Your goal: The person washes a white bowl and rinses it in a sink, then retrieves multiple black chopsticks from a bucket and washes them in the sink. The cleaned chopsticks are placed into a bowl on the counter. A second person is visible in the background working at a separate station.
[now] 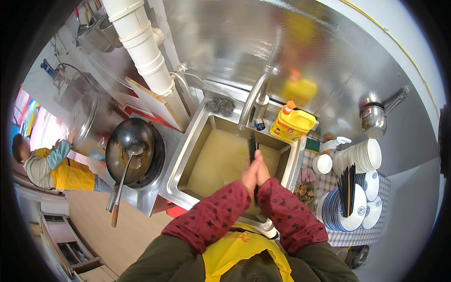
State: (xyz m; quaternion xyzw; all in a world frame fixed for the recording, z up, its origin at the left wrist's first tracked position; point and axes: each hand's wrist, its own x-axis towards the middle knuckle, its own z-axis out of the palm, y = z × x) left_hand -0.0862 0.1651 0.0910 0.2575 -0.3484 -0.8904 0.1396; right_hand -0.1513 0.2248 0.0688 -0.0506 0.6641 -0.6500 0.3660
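Note:
Over a stainless steel sink [174,172], my left hand [248,174] and my right hand [263,172] are pressed palm to palm. Between them sits a bunch of dark chopsticks [252,146], jutting out past the fingertips and below the wrists. How many there are is hidden by the hands. Cloudy, yellowish water [216,158] fills much of the basin under them. Just beyond the fingertips, the curved metal faucet [252,100] reaches over the basin; no stream from it is visible.
Right: a yellow detergent jug [294,123], stacked bowls [356,155], plates [354,211] with other chopsticks [347,190] on them, and a checked cloth [347,238]. A steel-wool scourer [220,106] rests on the sink's back ledge. Left: a wok [116,151] holding a ladle [135,148]; farther off, a person [63,165].

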